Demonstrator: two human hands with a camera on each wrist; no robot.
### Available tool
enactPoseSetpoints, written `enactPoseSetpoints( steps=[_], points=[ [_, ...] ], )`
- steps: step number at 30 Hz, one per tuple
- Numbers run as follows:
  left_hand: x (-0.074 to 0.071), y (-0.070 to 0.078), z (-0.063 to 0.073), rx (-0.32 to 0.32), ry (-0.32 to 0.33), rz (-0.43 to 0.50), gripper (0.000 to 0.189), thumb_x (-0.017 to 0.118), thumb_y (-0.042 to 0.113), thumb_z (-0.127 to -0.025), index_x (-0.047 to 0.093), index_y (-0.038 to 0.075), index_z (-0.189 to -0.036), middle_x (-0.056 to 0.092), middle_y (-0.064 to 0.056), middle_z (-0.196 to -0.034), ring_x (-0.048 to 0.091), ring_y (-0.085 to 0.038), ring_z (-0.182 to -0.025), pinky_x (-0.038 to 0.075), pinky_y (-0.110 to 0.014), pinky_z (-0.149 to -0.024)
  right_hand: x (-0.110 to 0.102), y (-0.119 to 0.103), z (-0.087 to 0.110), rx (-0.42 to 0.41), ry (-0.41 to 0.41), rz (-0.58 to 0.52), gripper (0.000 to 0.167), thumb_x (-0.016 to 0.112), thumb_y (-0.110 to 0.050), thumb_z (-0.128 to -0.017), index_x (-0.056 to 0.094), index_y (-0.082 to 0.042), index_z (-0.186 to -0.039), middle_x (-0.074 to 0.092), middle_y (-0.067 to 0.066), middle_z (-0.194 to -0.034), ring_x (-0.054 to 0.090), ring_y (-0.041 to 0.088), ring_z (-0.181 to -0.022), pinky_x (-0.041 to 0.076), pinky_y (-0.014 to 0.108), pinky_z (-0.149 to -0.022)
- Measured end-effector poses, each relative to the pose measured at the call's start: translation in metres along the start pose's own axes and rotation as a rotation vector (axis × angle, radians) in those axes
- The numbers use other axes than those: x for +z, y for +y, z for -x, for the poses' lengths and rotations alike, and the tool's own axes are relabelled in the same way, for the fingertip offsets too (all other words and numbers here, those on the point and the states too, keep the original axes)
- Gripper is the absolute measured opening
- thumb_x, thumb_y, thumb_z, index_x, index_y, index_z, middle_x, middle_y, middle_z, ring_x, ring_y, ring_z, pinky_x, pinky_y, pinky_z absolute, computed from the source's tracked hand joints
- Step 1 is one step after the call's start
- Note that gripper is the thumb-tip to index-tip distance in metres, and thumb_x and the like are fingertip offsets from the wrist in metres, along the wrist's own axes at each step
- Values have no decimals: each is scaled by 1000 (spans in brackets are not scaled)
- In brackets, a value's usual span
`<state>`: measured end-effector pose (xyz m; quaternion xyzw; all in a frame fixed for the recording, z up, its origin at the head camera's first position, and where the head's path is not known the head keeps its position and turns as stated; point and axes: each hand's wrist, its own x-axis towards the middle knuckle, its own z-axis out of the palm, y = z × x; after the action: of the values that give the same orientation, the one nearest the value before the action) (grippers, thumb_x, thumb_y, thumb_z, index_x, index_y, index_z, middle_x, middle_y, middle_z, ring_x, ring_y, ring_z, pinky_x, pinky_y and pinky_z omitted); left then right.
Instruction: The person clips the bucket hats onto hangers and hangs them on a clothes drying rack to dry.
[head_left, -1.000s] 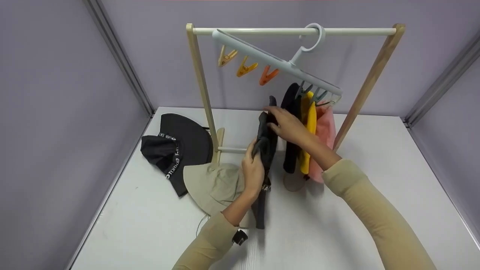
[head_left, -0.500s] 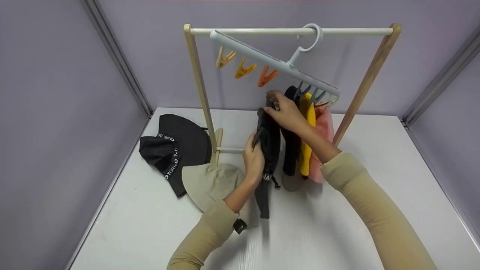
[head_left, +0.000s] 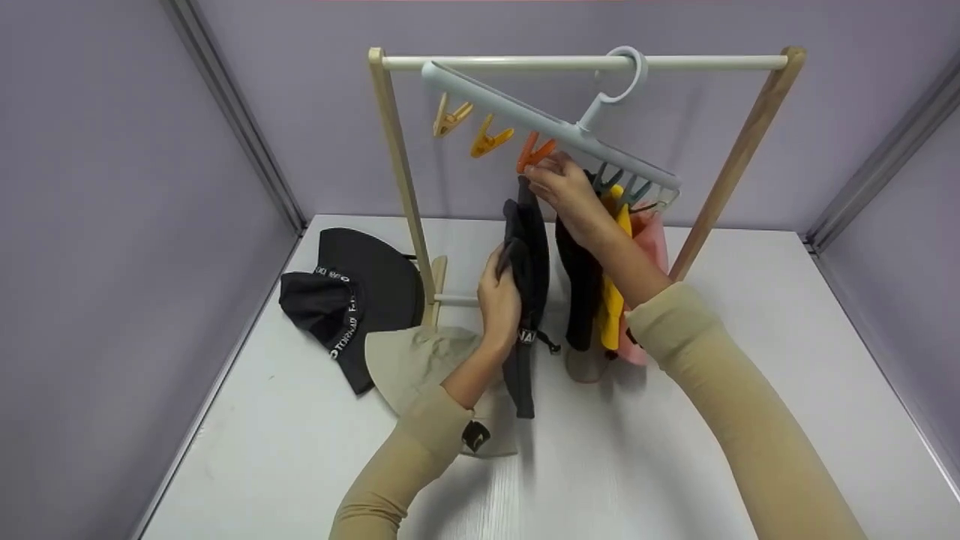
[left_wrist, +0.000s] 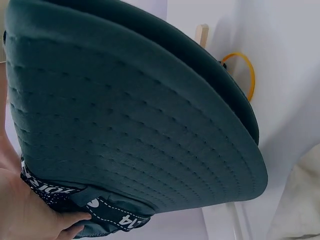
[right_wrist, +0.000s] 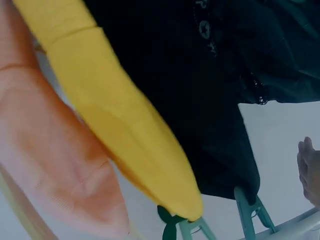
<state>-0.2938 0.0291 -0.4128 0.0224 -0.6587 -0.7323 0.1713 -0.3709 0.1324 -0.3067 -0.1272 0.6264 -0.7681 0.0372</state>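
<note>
In the head view, my left hand grips a dark bucket hat by its crown, with the brim standing on edge. The left wrist view shows the stitched brim close up and fingers on the lettered band. My right hand is raised to the orange clip, with thumb and index fingertips on its lower part. The hat's upper edge lies just beneath this clip. The clip hangs from a pale blue hanger, which tilts down to the right.
A rack with a white rail carries the hanger. Black, yellow and pink hats hang at its right end. Two yellowish clips hang left. A black hat and a beige hat lie on the table.
My right hand has moved up from the hat's upper edge to the orange clip. My left hand has lifted the dark hat, bringing its upper edge beneath the clip.
</note>
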Motion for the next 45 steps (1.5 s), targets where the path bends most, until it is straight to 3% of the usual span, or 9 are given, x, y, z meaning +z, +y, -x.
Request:
enactPoseSetpoints(
  steps=[4,10,14,19,23,30,38,45],
  points=[
    [1,2,-2,-1,2,-2,36,39,4,-96,51,5,-130,50,-8,-129,45,-17,-118,35,-26,-95,1,-2,1,-31,-12,-201,26,49,-4,-93,38,0,-117,46,12,-107,49,23,-102,31,37,-100],
    [1,5,-3,-12,-7,16,37,39,4,-95,50,6,-131,50,-8,-129,45,-16,-118,36,-26,-94,0,-3,2,-57,-40,-375,27,46,-5,-96,45,0,-122,54,15,-112,50,29,-106,32,38,-99],
    [0,5,-2,-2,-8,13,37,39,3,-95,51,5,-130,51,-9,-129,46,-16,-117,36,-26,-94,-1,-1,2,-96,-49,-451,22,42,-9,-98,51,1,-116,58,17,-110,51,31,-105,34,40,-98],
    [1,4,-1,27,-6,7,36,40,3,-94,52,3,-128,52,-9,-127,46,-17,-116,35,-27,-95,-3,5,3,-158,-110,-594,30,33,-13,-101,50,3,-120,55,21,-118,46,36,-111,30,40,-100],
    [1,3,1,28,-14,-14,35,40,5,-95,53,4,-128,53,-8,-126,47,-16,-115,35,-26,-94,-4,11,4,-189,-146,-626,32,29,-11,-102,44,3,-126,53,21,-121,38,38,-121,29,39,-101],
    [0,2,2,23,-23,9,35,40,6,-96,52,4,-128,52,-9,-126,47,-16,-115,36,-26,-94,-6,17,4,-216,-158,-607,29,32,-8,-101,43,5,-123,54,25,-118,35,41,-123,29,38,-101],
    [0,-1,4,4,-27,13,35,40,4,-95,51,3,-129,52,-10,-127,46,-18,-116,36,-29,-95,-22,32,6,-268,-197,-500,19,34,-5,-99,49,6,-102,56,26,-112,47,39,-112,29,42,-101],
    [1,-2,6,6,-46,-15,35,41,5,-95,53,5,-128,52,-10,-126,47,-19,-116,36,-31,-94,-31,35,9,-260,-234,-536,15,47,-8,-96,51,5,-101,58,21,-106,53,32,-103,28,43,-100]
  ],
)
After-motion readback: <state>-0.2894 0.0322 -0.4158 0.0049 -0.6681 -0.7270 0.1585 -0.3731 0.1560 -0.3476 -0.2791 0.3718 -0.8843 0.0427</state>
